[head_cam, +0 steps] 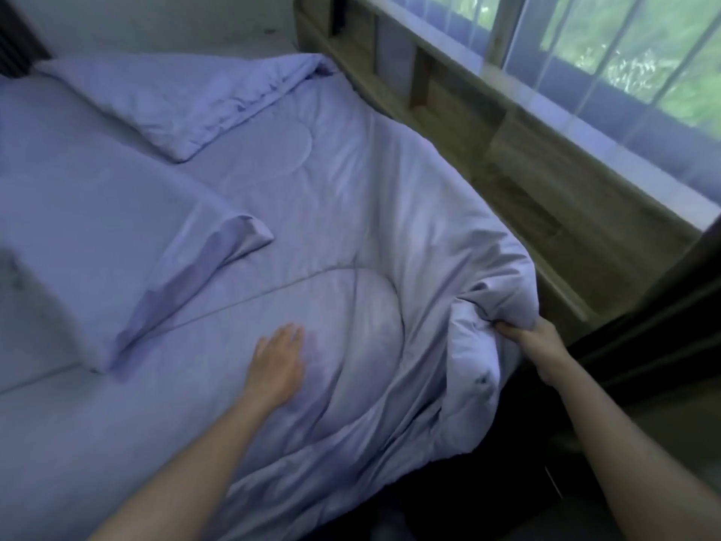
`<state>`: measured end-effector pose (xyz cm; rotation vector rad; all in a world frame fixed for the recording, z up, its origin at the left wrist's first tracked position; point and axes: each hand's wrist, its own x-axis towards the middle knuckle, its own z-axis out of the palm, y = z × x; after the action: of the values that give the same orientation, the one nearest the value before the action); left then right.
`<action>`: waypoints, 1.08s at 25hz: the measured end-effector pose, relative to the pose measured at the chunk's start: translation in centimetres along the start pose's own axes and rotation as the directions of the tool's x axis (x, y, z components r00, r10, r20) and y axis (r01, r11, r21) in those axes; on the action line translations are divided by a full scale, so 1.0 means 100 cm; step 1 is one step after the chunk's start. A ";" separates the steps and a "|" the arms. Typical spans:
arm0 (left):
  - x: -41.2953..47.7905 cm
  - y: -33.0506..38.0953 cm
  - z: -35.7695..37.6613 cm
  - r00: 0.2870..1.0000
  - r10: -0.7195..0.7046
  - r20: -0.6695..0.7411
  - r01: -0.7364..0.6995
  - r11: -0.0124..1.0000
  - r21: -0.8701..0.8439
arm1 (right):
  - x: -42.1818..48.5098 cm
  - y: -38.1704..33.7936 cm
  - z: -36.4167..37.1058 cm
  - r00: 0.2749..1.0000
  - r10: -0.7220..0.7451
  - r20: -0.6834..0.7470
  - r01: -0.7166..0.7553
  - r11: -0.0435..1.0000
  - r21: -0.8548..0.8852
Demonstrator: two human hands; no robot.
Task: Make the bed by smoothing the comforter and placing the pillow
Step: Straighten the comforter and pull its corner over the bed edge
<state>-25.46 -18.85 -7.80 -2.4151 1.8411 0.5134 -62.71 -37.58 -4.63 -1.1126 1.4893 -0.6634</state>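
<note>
My left hand (pixel 277 363) lies flat, fingers spread, on the lavender comforter (pixel 343 212) near the bed's near edge. My right hand (pixel 536 337) is fisted around the comforter's bunched corner at the bed's window-side edge. The pillow (pixel 117 267) rests atop the comforter toward the left edge.

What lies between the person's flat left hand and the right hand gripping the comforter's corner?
In the head view, only comforter: a puffed mound beside the left hand, then a creased fold rising to the right hand.
</note>
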 end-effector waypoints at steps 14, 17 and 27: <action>0.015 0.012 0.012 0.898 -0.217 0.384 0.198 0.976 0.090 | 0.024 0.076 0.029 0.927 -0.057 0.371 0.376 0.115 -0.920; 0.003 0.010 0.012 0.890 -0.209 0.404 0.204 0.977 0.057 | 0.036 0.076 0.025 0.928 0.368 0.049 -0.032 0.210 -0.977; -0.073 -0.018 -0.071 0.921 -0.390 -0.004 0.346 0.820 -0.456 | -0.050 -0.078 0.207 0.775 -0.343 0.530 0.605 0.644 -0.468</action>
<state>-23.86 -13.31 0.76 -3.0485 1.3249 0.8745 -40.93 -32.81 -0.56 -2.0898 1.0466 -0.2443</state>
